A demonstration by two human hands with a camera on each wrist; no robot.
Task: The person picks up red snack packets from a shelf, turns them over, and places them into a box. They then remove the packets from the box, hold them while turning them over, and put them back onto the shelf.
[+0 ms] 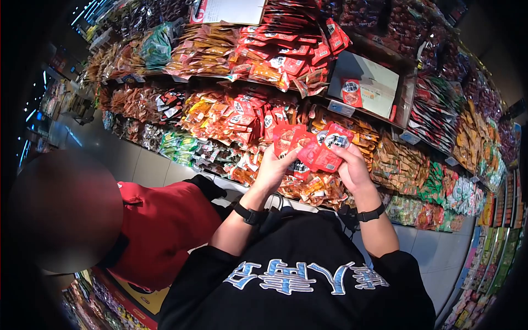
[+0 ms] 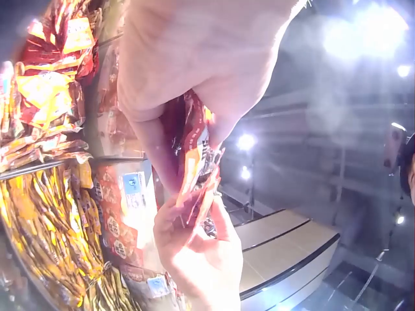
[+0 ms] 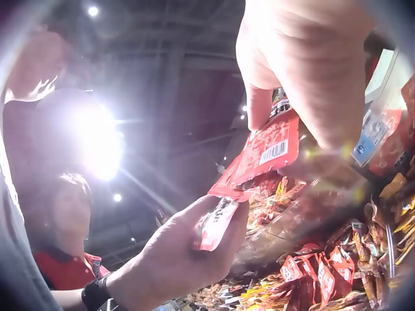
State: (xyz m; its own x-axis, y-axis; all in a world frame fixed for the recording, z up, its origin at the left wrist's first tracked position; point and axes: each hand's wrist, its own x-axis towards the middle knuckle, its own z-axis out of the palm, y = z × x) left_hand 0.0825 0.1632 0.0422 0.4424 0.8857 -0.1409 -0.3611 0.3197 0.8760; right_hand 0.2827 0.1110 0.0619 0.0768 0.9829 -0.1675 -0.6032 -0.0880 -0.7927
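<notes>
Just glossy, flat red packets (image 1: 332, 144).

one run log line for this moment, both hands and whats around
left hand: grips red packets | right hand: grips red packets | packets: overlapping, fanned | beyond: bagged goods on shelves | at left: person in red

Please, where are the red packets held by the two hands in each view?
Head: red packets, slightly right of centre.
Left wrist: red packets, near the centre, edge-on.
Right wrist: red packets, just right of centre, a barcode showing.
Shared landmark: the left hand, gripping them in all three.
</notes>
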